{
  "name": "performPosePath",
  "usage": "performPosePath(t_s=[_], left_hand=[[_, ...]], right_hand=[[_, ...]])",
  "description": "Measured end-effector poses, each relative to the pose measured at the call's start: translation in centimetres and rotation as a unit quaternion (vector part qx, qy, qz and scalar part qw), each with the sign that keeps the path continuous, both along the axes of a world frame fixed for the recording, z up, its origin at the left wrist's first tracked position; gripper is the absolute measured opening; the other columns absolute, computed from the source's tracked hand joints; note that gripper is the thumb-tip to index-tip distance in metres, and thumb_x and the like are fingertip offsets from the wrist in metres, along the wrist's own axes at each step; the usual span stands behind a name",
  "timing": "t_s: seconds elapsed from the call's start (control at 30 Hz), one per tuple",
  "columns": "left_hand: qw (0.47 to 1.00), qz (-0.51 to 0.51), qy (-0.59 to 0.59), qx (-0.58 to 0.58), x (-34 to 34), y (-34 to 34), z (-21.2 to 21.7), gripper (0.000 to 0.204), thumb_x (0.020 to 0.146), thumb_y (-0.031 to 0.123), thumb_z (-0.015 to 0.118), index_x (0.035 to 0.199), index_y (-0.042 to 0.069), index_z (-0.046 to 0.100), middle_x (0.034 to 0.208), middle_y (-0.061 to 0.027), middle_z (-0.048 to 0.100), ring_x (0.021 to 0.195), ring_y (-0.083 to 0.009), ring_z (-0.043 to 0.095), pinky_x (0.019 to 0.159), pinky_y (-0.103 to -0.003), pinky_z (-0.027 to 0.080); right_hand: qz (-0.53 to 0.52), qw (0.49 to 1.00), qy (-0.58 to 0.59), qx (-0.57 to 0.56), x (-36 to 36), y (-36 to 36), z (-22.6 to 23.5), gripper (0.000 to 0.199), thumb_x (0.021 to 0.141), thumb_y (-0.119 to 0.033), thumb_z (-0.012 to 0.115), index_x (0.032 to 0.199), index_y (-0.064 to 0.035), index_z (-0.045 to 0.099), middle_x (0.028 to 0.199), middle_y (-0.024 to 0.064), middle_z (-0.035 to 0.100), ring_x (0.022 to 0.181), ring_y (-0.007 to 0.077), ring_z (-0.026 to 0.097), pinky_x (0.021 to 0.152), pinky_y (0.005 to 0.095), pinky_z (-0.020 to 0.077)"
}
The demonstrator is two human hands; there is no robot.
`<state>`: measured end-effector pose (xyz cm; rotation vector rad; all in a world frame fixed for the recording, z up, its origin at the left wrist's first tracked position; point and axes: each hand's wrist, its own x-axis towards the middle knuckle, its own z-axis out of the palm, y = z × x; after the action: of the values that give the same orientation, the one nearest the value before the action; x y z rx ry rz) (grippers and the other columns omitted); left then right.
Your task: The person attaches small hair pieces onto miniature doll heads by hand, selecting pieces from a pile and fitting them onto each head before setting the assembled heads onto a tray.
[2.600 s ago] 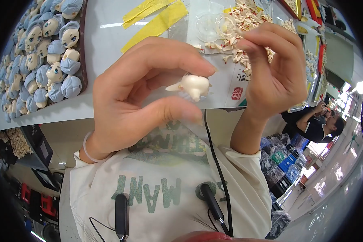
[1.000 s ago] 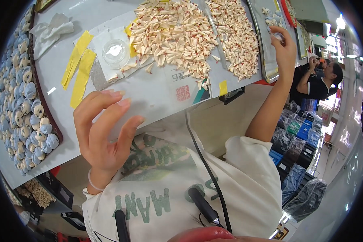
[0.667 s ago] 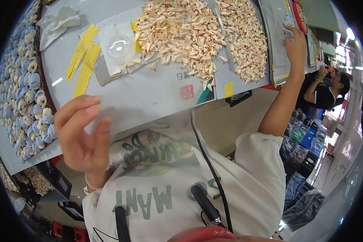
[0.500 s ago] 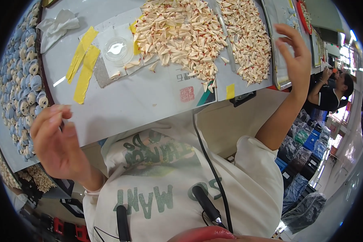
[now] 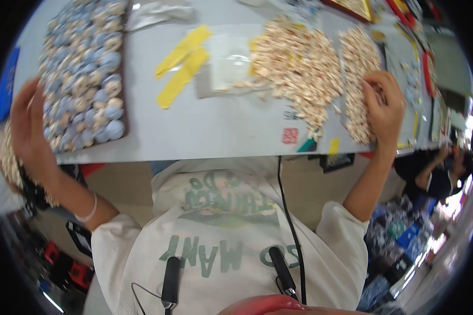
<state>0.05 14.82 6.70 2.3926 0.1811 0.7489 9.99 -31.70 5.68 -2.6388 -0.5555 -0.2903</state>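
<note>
My left hand [image 5: 29, 128] is at the left side of a tray [image 5: 125, 100] of small round blue-and-cream pieces [image 5: 84, 79]. Its fingers are stretched out, slightly smeared by motion, with nothing visible in them. Over the narrow pile of small cream pointed pieces [image 5: 357, 68] is my right hand [image 5: 388, 105]. Its fingers curve, and a gap shows between thumb and forefinger; no held thing can be made out. A wider pile of the same cream pieces [image 5: 299, 68] lies to its left. Beside that pile, a shiny clear dish [image 5: 238, 64] rests on a pad.
Two yellow tape strips [image 5: 186, 65] are stuck to the grey table [image 5: 205, 131]. A crumpled white tissue [image 5: 160, 14] lies behind. Red-handled tools [image 5: 402, 13] are at the far right. A black cable [image 5: 286, 210] hangs down my front. Another person [image 5: 441, 173] is at the right.
My left hand has moved left, from the tray's right edge to its left side. The right hand has lowered onto the narrow pile, its fingers more curled. The view has shifted, showing more of the tray.
</note>
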Motion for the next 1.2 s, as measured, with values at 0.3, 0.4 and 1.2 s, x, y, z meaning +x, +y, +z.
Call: performPosePath(t_s=[0.3, 0.4, 1.2], left_hand=[[0.987, -0.086, 0.134, 0.035, 6.8, 0.2, 1.3, 0.033, 0.084, 0.008, 0.049, 0.116, 0.007, 0.043, 0.118, -0.0084, 0.041, 0.108, -0.0203, 0.038, 0.093, -0.028, 0.030], [0.959, -0.120, 0.216, 0.138, 9.0, -1.7, 2.8, 0.041, 0.086, 0.010, 0.044, 0.125, 0.008, 0.036, 0.132, -0.0141, 0.031, 0.120, -0.0283, 0.030, 0.100, -0.032, 0.025], [0.952, -0.197, 0.174, 0.154, 11.2, -1.4, 1.9, 0.012, 0.080, 0.006, 0.053, 0.090, 0.000, 0.053, 0.104, -0.0126, 0.048, 0.091, -0.0223, 0.052, 0.073, -0.032, 0.044]], right_hand=[[-0.110, 0.992, -0.017, 0.061, -0.4, -0.4, -0.1, 0.009, 0.075, 0.002, 0.054, 0.083, 0.0018, 0.056, 0.079, 0.0066, 0.060, 0.068, 0.0122, 0.055, 0.064, 0.0235, 0.0434], [-0.070, 0.995, -0.045, 0.063, -0.3, 0.7, 0.4, 0.011, 0.075, 0.003, 0.055, 0.085, 0.0023, 0.059, 0.080, 0.0064, 0.061, 0.069, 0.0124, 0.056, 0.065, 0.0230, 0.0430], [-0.134, 0.973, 0.020, 0.186, -1.0, -0.1, 0.0, 0.010, 0.074, -0.003, 0.063, 0.083, 0.0023, 0.061, 0.075, 0.0049, 0.060, 0.068, 0.0091, 0.055, 0.064, 0.0202, 0.0431]])
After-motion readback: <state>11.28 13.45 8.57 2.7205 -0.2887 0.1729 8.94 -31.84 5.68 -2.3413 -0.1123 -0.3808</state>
